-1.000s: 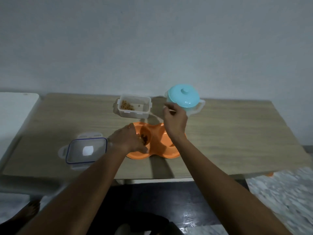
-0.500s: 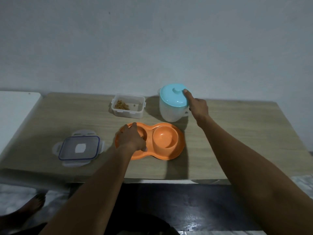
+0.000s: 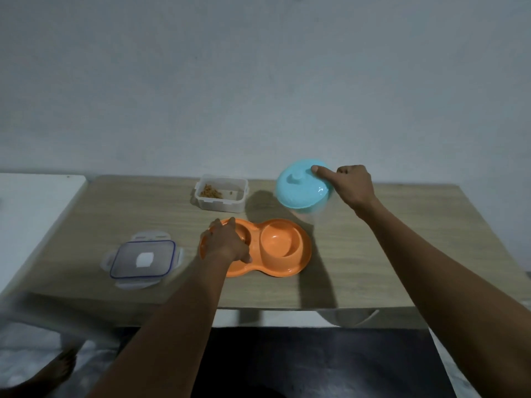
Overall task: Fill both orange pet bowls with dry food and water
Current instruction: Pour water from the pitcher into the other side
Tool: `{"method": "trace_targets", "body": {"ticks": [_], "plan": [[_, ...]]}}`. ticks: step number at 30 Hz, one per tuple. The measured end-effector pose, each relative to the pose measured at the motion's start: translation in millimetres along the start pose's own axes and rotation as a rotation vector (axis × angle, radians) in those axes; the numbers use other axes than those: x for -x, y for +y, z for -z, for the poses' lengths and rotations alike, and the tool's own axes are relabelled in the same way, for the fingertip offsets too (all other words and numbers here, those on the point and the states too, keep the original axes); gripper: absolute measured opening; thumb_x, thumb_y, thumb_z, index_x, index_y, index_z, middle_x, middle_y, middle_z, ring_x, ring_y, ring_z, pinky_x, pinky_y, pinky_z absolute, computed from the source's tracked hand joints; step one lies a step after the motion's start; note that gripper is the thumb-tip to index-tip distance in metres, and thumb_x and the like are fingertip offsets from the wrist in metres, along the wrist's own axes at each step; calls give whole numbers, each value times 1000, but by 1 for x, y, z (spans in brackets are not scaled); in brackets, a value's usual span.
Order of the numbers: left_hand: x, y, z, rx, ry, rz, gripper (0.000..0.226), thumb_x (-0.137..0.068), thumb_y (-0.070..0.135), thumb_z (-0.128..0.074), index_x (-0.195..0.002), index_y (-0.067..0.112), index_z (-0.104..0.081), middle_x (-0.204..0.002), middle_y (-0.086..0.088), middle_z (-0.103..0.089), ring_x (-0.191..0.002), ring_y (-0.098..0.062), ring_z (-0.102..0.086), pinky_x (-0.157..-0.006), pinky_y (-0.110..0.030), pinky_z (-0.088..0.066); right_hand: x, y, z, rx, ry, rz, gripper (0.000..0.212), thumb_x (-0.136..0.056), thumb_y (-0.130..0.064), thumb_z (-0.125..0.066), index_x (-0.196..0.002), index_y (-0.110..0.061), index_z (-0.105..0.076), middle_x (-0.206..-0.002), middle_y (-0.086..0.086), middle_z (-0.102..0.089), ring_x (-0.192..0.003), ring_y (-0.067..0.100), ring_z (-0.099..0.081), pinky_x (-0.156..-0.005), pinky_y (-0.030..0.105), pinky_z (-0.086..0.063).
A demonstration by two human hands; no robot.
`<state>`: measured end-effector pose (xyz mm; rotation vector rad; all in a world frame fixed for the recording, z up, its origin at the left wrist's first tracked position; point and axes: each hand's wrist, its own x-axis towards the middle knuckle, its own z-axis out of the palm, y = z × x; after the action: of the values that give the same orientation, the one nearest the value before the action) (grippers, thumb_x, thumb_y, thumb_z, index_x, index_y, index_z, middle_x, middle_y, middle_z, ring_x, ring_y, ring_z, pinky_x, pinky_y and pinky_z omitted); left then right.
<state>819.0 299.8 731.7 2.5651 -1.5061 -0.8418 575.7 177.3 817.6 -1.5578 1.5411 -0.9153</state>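
An orange double pet bowl (image 3: 290,264) sits mid-table. My left hand (image 3: 225,242) covers its left bowl and grips the rim, hiding the contents. The right bowl (image 3: 280,242) looks empty. My right hand (image 3: 352,183) holds a clear water jug with a turquoise lid (image 3: 301,186) by its handle, thumb pressed on the lid; the jug is lifted and tilted toward the right bowl. A clear food container (image 3: 221,193) with a little brown dry food stands behind the bowls.
The container's blue-rimmed lid (image 3: 143,258) lies flat on the wooden table (image 3: 402,254) at the left. A white surface (image 3: 31,208) adjoins the table's left side. A bare foot (image 3: 48,374) shows on the floor below left.
My right hand took the jug's handle, lifted the jug and tipped it toward the bowls. My left hand stays on the left bowl.
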Motion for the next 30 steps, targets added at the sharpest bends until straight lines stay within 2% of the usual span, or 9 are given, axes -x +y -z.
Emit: {"method": "trace_targets", "body": {"ticks": [3, 9, 12, 17, 23, 30], "plan": [[1, 0, 0, -1, 17, -24, 123, -64, 34, -92, -160, 22, -16, -167, -15, -5, -154, -35, -11, -122, -48, -21, 8, -6, 9, 83, -28, 84, 69, -62, -61, -85, -53, -12, -38, -54, 6, -32, -57, 19, -34, -57, 36, -26], [3, -3, 0, 7, 23, -39, 123, -64, 32, -93, -160, 23, -17, -168, -13, -5, -153, -37, -15, -122, -50, -24, 22, -22, 17, 360, -120, 247, 68, -64, -60, -86, -53, -10, -41, -53, 7, -36, -53, 18, -36, -53, 34, -26], [3, -3, -1, 36, 38, -40, 123, -63, 30, -94, -160, 24, -18, -168, -12, -6, -153, -38, -15, -121, -52, -25, 27, -28, 19, 445, -137, 279, 71, -63, -63, -86, -51, -12, -37, -52, 6, -36, -52, 18, -37, -53, 35, -27], [3, -4, -2, 58, 33, -47, 123, -63, 28, -94, -160, 24, -17, -168, -12, -5, -153, -38, -13, -122, -51, -23, 31, -33, 19, 527, -152, 319, 73, -63, -64, -85, -49, -13, -35, -50, 4, -35, -51, 18, -36, -53, 35, -28], [3, -5, 0, 35, 19, -59, 121, -67, 30, -92, -160, 22, -15, -168, -14, -3, -154, -35, -12, -124, -48, -19, 34, -40, 15, 575, -177, 363, 73, -63, -62, -86, -48, -17, -31, -47, -3, -32, -48, 15, -31, -50, 29, -26], [0, -6, -2, 50, 22, -56, 123, -65, 29, -93, -160, 23, -16, -168, -13, -4, -154, -36, -11, -124, -48, -17, 37, -47, 13, 676, -184, 424, 73, -63, -64, -84, -48, -14, -33, -48, 2, -34, -50, 18, -32, -49, 31, -25]]}}
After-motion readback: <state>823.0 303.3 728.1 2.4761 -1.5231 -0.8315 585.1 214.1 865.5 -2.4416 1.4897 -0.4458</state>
